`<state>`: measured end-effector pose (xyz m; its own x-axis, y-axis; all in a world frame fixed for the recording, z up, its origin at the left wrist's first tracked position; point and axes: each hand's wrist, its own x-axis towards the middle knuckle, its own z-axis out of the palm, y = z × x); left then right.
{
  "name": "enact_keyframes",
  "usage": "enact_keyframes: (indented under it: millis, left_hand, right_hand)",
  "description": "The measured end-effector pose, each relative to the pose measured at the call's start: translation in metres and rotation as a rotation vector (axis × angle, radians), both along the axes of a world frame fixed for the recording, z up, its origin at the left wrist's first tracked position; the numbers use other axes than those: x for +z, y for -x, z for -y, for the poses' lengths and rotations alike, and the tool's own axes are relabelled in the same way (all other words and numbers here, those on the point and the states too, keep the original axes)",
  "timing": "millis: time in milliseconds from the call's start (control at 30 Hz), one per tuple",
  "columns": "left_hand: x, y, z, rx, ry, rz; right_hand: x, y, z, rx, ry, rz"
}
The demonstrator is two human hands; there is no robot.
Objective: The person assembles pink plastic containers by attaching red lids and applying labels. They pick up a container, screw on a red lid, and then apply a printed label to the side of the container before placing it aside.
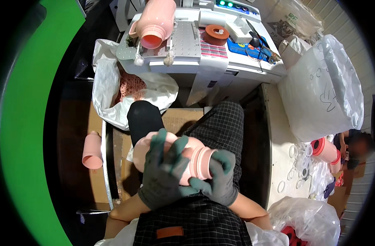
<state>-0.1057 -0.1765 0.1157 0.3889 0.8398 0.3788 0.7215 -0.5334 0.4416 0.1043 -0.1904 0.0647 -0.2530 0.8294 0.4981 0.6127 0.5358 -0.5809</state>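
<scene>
A pink plastic jug [201, 163] lies across my lap with its ringed neck turned to the right. My left hand [162, 174], in a grey-green glove, rests over the body of the jug with its fingers curled across it. My right hand [222, 180], gloved the same way, grips the rim of the neck, thumb below and fingers at the mouth. The gloves cover part of the jug, and the inside of its mouth is hidden from me.
Ahead, another pink jug [156, 24] lies on a perforated machine bed [185, 39] beside an orange tape roll [216, 35]. A white sack [105, 90] holds pink scraps. A pink bottle [92, 151] lies left. White rings [281, 186] and a large plastic bag [318, 94] are right.
</scene>
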Motion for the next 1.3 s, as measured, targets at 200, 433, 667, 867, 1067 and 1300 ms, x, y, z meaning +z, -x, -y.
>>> enact_keyframes:
  millis: [200,433,667,867,1067,1300]
  left_hand:
    - [-0.009,-0.029,-0.024,-0.297,0.037,-0.04]
    - [-0.031,-0.059,-0.031,-0.457,0.02,-0.314]
    - [-0.02,-0.033,-0.042,-0.492,0.082,0.05]
    - [0.011,0.042,-0.052,-0.438,0.343,0.357]
    - [0.0,0.031,-0.027,-0.498,0.225,0.11]
    - [0.009,0.034,-0.046,-0.56,0.256,0.146]
  right_hand:
    - [0.041,-0.034,-0.002,0.328,0.233,0.241]
    - [0.056,-0.042,-0.012,0.48,0.485,0.746]
    - [0.024,-0.051,-0.011,0.446,0.025,0.329]
    - [0.022,-0.103,0.02,-0.591,-0.074,0.08]
    - [-0.011,0.045,-0.124,0.075,-0.162,-0.165]
    - [-0.016,0.021,-0.117,-0.048,0.067,-0.288]
